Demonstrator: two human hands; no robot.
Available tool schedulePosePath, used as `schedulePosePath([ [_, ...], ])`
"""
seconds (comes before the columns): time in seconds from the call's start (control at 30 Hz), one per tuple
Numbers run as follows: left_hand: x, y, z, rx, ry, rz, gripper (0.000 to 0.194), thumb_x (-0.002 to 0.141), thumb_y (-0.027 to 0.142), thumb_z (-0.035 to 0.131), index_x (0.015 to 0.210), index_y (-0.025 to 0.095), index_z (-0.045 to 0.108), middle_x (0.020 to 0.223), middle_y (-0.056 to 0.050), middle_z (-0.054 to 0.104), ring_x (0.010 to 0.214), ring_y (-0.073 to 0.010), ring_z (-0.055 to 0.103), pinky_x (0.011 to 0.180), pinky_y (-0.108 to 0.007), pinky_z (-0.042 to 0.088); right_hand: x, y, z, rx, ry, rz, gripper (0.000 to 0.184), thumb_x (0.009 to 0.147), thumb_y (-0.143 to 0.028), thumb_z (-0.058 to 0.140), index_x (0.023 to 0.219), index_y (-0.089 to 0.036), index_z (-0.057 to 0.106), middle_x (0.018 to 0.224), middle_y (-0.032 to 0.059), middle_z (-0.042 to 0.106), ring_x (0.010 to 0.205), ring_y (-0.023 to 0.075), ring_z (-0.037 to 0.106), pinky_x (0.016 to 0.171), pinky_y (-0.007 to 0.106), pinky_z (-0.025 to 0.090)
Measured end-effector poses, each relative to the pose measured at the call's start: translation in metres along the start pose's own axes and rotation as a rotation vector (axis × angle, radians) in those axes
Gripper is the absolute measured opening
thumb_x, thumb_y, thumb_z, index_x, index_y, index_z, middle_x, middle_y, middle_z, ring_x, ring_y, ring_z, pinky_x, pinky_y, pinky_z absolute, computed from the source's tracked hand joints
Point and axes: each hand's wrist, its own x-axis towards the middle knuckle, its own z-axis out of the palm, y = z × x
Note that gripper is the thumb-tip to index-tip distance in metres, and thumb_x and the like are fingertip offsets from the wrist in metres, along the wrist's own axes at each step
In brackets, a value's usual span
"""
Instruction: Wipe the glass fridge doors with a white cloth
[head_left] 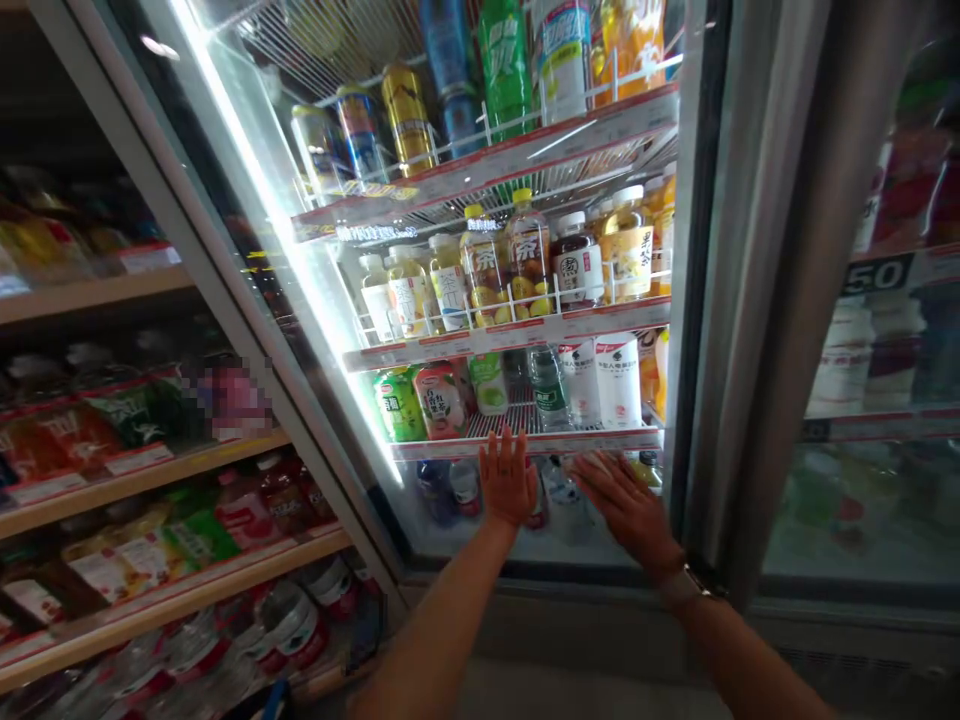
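My left hand (pixel 508 478) lies flat with fingers spread against the glass door of a drinks cooler (pixel 330 330), level with the lowest visible shelf edge (pixel 525 443). My right hand (pixel 622 510) rests flat on the same glass, slanted, a little lower and to the right. It wears a wristwatch (pixel 686 588). Neither hand holds anything. Behind the glass stand tea bottles (pixel 484 270), juice cartons (pixel 619 380) and cans (pixel 409 120) on wire-fronted shelves. Bottles on the bottom level (pixel 562 500) are partly hidden by my hands.
A dark metal door frame (pixel 697 300) divides this door from a neighbouring cooler door (pixel 862 400) on the right. Wooden shelves (pixel 150 480) on the left hold packaged snacks and drinks, with bottle packs (pixel 277 630) low down. A bright light strip runs down the cooler's left side.
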Motion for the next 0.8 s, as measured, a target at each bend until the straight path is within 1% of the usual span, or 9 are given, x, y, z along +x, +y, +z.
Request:
schedulePosePath([
  [0.1,0.001,0.001,-0.001,0.003,0.004,0.004,0.062,0.094,0.025,0.039,0.153,0.014,0.023,0.159,-0.012,0.025,0.150,-0.0280,0.015,0.122,-0.046,0.018,0.028,0.011,-0.013,-0.078,0.230,0.200,0.060,0.093,-0.003,0.044,0.147,-0.029,0.042,0.146,0.0048,0.052,0.142,0.0252,0.038,0.120,0.052,0.031],
  [0.17,0.001,0.001,-0.001,0.005,0.000,0.001,0.063,0.094,0.025,0.040,0.153,0.014,0.023,0.158,-0.013,0.028,0.149,-0.0280,0.016,0.121,-0.047,0.019,0.046,0.013,-0.015,-0.076,0.362,0.335,0.060,0.093,-0.005,0.041,0.148,-0.029,0.039,0.151,0.0057,0.045,0.141,0.0294,0.039,0.118,0.057,0.031],
  [0.23,0.001,0.000,-0.001,0.010,-0.002,-0.004,0.063,0.094,0.026,0.041,0.153,0.015,0.024,0.157,-0.013,0.030,0.149,-0.0280,0.018,0.121,-0.047,0.020,0.060,0.009,-0.011,-0.038,0.435,0.415,0.059,0.093,-0.007,0.039,0.148,-0.028,0.040,0.153,0.0059,0.042,0.140,0.0315,0.041,0.117,0.059,0.032],
  [0.3,0.000,0.000,0.000,0.016,-0.001,-0.002,0.062,0.094,0.026,0.039,0.153,0.014,0.023,0.158,-0.013,0.028,0.149,-0.0281,0.017,0.121,-0.047,0.019,0.068,0.000,-0.001,-0.003,0.461,0.431,0.059,0.093,-0.007,0.038,0.149,-0.028,0.040,0.152,0.0054,0.043,0.139,0.0309,0.042,0.116,0.057,0.035],
  [0.4,-0.001,0.000,0.001,0.027,-0.002,0.000,0.061,0.095,0.027,0.038,0.153,0.014,0.024,0.159,-0.012,0.027,0.149,-0.0280,0.017,0.122,-0.046,0.018,0.069,-0.017,0.017,0.004,0.443,0.373,0.061,0.092,-0.005,0.039,0.148,-0.029,0.039,0.150,0.0043,0.046,0.139,0.0288,0.043,0.116,0.053,0.037],
  [0.53,-0.004,0.000,0.002,0.030,-0.021,-0.013,0.062,0.094,0.028,0.040,0.153,0.016,0.024,0.157,-0.013,0.031,0.149,-0.0278,0.020,0.121,-0.049,0.019,0.058,-0.035,0.034,0.039,0.343,0.274,0.060,0.093,-0.005,0.039,0.148,-0.028,0.040,0.143,0.0048,0.054,0.138,0.0250,0.045,0.115,0.047,0.039],
  [0.67,-0.004,-0.001,0.003,0.020,-0.012,-0.012,0.061,0.095,0.029,0.037,0.154,0.016,0.023,0.157,-0.013,0.031,0.149,-0.0275,0.019,0.121,-0.048,0.019,0.029,-0.044,0.039,0.082,0.156,0.148,0.055,0.094,-0.005,0.040,0.144,-0.027,0.047,0.134,0.0038,0.063,0.134,0.0198,0.050,0.112,0.039,0.043],
  [0.8,-0.004,-0.001,0.004,0.013,-0.020,-0.007,0.062,0.095,0.027,0.039,0.153,0.015,0.023,0.157,-0.013,0.030,0.149,-0.0275,0.017,0.121,-0.048,0.019,-0.011,-0.045,0.040,0.091,-0.007,0.028,0.054,0.092,-0.001,0.039,0.139,-0.024,0.053,0.135,0.0037,0.062,0.134,0.0187,0.049,0.106,0.035,0.049],
])
